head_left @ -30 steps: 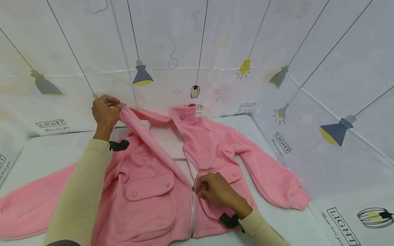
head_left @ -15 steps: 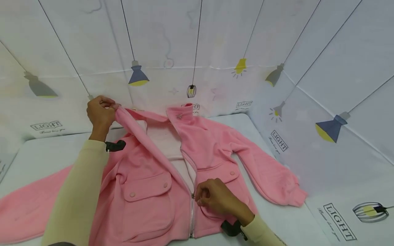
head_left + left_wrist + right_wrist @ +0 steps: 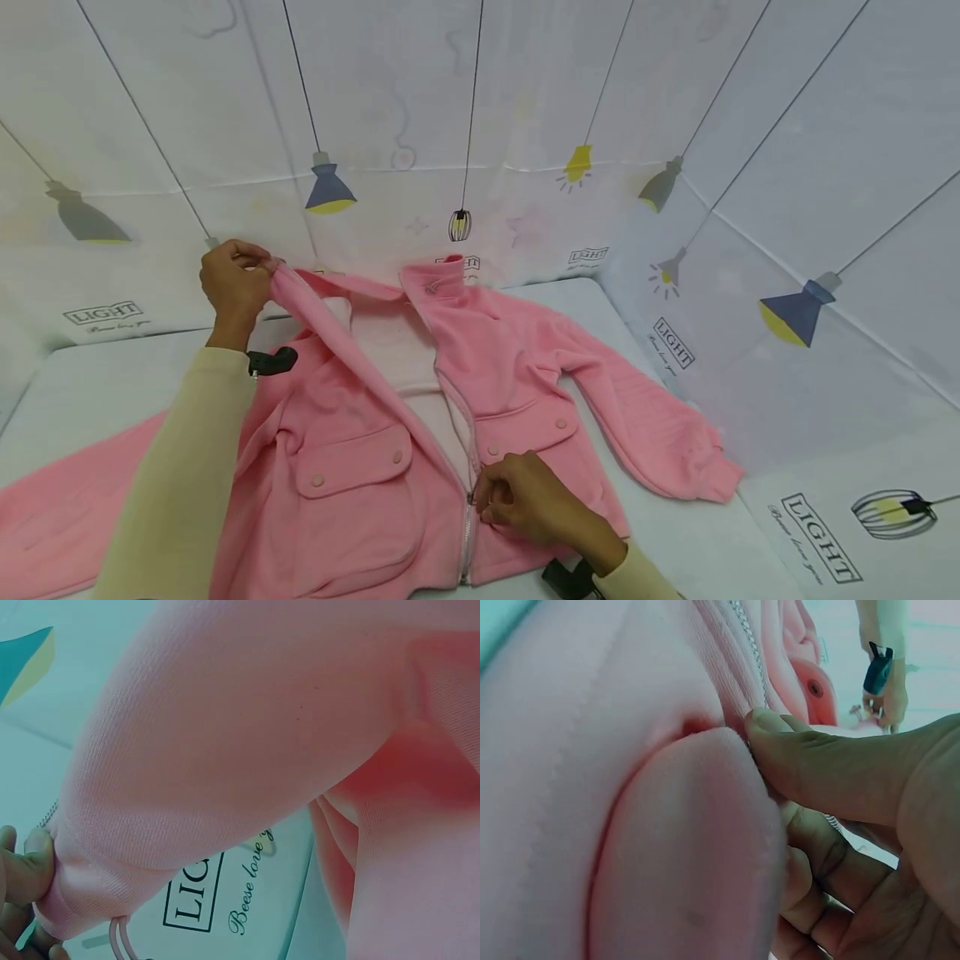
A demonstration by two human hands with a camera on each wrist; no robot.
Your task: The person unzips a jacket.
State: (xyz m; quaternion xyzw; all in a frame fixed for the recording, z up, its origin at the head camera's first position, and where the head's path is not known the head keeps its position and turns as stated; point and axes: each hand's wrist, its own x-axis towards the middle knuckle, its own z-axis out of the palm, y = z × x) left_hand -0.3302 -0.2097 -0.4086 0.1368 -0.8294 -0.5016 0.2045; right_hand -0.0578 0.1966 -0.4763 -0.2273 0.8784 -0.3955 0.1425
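A pink jacket (image 3: pixel 352 517) lies front up, its upper front parted in a V over a pale lining (image 3: pixel 390 342). Up at the collar's left corner, my left hand (image 3: pixel 236 279) pinches the edge and holds it raised; the left wrist view has the fingers (image 3: pixel 26 870) gripping that corner, a drawcord (image 3: pixel 120 937) hanging nearby. Lower down, my right hand (image 3: pixel 528 500) pinches at the slider of the metal zipper (image 3: pixel 467 537). Thumb and fingers cover the pull itself in the right wrist view, close beside a pocket (image 3: pixel 690 847). Below the slider, the zipper teeth are joined.
The jacket is spread on a white-covered table (image 3: pixel 67 375), its right-side sleeve (image 3: pixel 645 417) reaching toward the side wall. White sheeting (image 3: pixel 390 83) printed with lamps rises behind and at the right. Snap-buttoned pocket flaps (image 3: pixel 352 462) sit on both fronts.
My right hand has moved down along the front with the zipper slider, and the V opening has lengthened. My left hand keeps its hold on the collar corner. The head view has shifted slightly.
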